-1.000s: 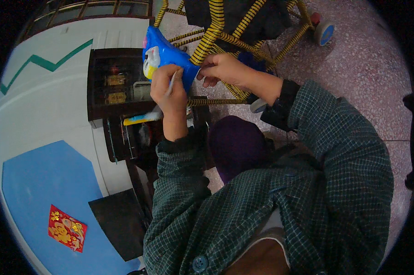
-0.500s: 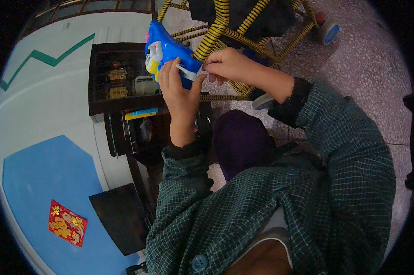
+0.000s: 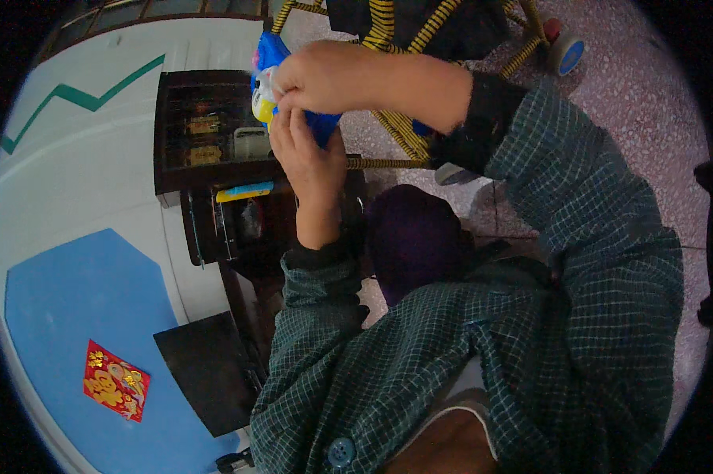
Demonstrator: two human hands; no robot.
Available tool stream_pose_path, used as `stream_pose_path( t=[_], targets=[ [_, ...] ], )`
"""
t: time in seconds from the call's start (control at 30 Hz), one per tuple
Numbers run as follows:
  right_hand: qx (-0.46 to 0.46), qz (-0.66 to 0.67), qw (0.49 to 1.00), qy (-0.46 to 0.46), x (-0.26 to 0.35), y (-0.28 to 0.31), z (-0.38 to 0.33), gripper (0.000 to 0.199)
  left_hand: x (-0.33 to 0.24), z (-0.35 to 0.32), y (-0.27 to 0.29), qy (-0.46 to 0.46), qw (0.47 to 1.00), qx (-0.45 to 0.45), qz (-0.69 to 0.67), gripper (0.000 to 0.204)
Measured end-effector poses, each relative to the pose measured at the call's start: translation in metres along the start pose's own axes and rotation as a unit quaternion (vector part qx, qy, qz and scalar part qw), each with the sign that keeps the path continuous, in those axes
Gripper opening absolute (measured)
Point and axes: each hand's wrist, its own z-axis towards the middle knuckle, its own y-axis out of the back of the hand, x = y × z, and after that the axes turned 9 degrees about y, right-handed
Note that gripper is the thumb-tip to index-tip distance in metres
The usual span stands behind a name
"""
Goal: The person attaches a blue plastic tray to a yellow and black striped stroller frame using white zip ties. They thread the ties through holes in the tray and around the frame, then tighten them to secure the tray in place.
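At eleven o'clock from the view's centre, the left hand (image 3: 307,158) is seen with fingers extended against a glossy blue thing (image 3: 270,50); whether anything is gripped cannot be told. Just beyond, the right hand (image 3: 313,79) is curled across it, its fingertips hidden. The blue thing is judged light, soft and slippery, best held by its edges with flat fingers. Toward twelve, a yellow-and-black striped frame (image 3: 381,22) is seen.

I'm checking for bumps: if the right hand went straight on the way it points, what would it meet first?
Probably the blue object with white and yellow parts, just beyond the fingertips of the right hand; depth is unclear, and they may already touch.
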Motion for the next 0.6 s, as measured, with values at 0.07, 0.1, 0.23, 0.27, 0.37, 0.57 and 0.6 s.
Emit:
stream_pose_path(
  t=[0.07,0.1,0.23,0.27,0.37,0.57,0.6],
  targets=[
    [0.003,-0.004,1.000,0.002,-0.006,-0.001,0.004,0.022,-0.001,-0.004,0.003,0.005,1.000,-0.008,0.006,0.044],
    [0.003,-0.005,1.000,0.005,-0.008,-0.001,0.007,0.022,0.000,-0.004,0.005,-0.001,1.000,-0.007,0.001,0.044],
    [0.037,-0.018,0.999,0.012,-0.011,-0.003,0.021,0.023,0.006,-0.002,0.010,-0.047,0.999,-0.022,-0.014,0.041],
    [0.050,-0.031,0.998,0.011,-0.012,-0.003,0.024,0.023,0.007,-0.002,0.011,-0.044,0.998,-0.027,-0.024,0.039],
    [0.080,-0.063,0.995,0.012,-0.012,-0.004,0.035,0.023,0.010,0.001,0.012,-0.032,0.998,-0.044,-0.034,0.036],
    [0.124,-0.103,0.987,0.019,-0.006,-0.003,0.045,0.020,0.011,0.004,0.012,-0.037,0.997,-0.052,-0.051,0.037],
    [0.119,-0.095,0.988,0.013,-0.006,-0.002,0.044,0.020,0.011,0.004,0.012,-0.035,0.997,-0.051,-0.051,0.037]
  ],
)
